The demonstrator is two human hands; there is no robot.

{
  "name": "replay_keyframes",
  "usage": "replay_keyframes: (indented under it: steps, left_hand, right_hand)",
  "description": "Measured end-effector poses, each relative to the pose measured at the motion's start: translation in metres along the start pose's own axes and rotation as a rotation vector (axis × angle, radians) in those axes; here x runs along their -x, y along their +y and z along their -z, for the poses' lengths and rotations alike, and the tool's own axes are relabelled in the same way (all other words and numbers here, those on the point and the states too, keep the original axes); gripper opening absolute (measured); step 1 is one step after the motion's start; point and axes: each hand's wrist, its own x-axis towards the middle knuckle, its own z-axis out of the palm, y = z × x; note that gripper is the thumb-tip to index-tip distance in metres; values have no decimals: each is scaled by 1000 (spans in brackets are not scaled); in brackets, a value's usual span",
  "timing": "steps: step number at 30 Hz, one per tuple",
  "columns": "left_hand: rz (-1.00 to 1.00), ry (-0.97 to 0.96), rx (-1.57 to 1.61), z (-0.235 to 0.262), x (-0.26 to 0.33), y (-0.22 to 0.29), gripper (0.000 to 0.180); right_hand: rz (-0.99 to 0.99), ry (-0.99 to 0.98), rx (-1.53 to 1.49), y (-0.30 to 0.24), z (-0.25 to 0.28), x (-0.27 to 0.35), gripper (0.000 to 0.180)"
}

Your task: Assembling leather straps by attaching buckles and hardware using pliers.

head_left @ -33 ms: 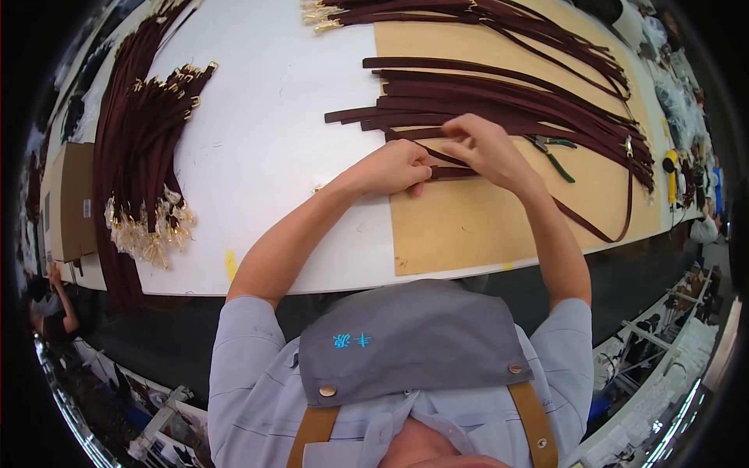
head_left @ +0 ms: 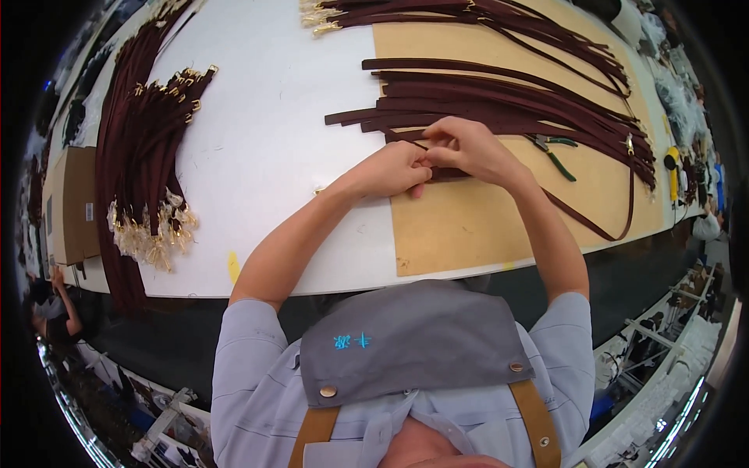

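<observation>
Left hand (head_left: pixel 395 167), right hand (head_left: pixel 470 150) meet at flat, dark-maroon, leather-like strap (head_left: pixel 450 174); finger closure indeterminable. Apparent step: strap handling; next move likely needs steadiness.

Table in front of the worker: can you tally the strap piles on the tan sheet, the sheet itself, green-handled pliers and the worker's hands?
Strap piles: 2 (far pile, near pile)
Tan sheet: 1
Pliers: 1
Hands: 2 (left hand, right hand)
Total: 6
</observation>
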Motion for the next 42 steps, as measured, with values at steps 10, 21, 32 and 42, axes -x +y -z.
replay_keyframes:
  steps: [10,21,32,42]
  left_hand:
    - [-61,-60,30,5,5,4,15]
    - [-50,-88,75,7,10,7,17]
    - [-5,-155,200,8,6,1,15]
    - [15,-176,159,6,10,5,16]
  right_hand:
    - [-188,-216,-574,22,-4,-17,13]
    - [-39,46,-176,-25,32,27,13]
    - [-200,60,187,-44,16,53,16]
    - [-261,-14,18,-33,15,54,11]
